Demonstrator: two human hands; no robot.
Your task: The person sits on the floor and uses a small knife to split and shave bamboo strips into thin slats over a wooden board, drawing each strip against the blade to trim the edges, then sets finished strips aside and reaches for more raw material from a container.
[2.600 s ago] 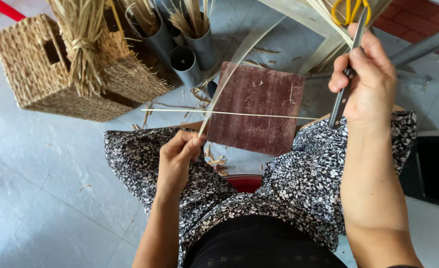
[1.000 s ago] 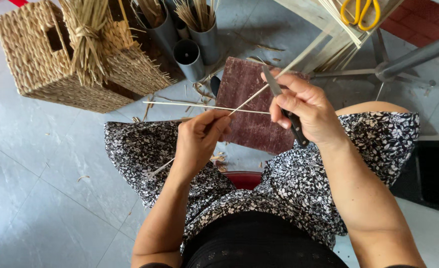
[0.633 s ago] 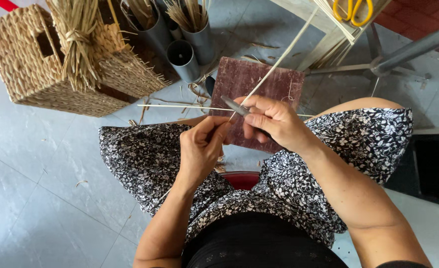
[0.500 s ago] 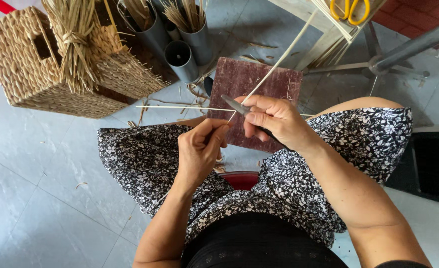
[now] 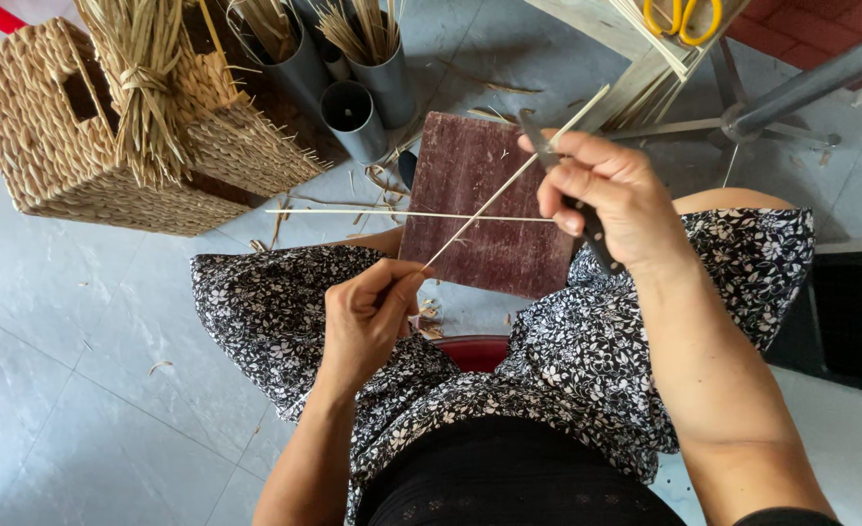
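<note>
Grey floor tiles (image 5: 80,390) fill the lower left of my view, littered with straw scraps. I see the person seated, a floral-print dress across the knees, with a dark brown board (image 5: 489,214) lying on the floor just beyond them.

Left hand (image 5: 368,317): closed in a pinch on the near end of a thin pale strip (image 5: 494,200). Right hand (image 5: 611,195): closed around a dark-handled knife (image 5: 587,219), its fingers also bearing on the strip farther along.

Strip position: its long axis runs diagonally, from the left hand at the near left up to the far right, passing the right hand and ending over the board's far edge. The right hand lies to the far right of the left hand along this same axis. The knife blade tip shows just beyond the right fingers, beside the strip; I cannot tell whether the edge touches it.

A second thin strip (image 5: 353,212) lies nearly level across the board's left side, apart from both hands.

Far left: a woven basket (image 5: 51,146) with a tied straw bundle (image 5: 144,88). Grey tubes (image 5: 353,117) holding reeds stand beside it. Yellow-handled scissors (image 5: 679,19) rest at the far right.
</note>
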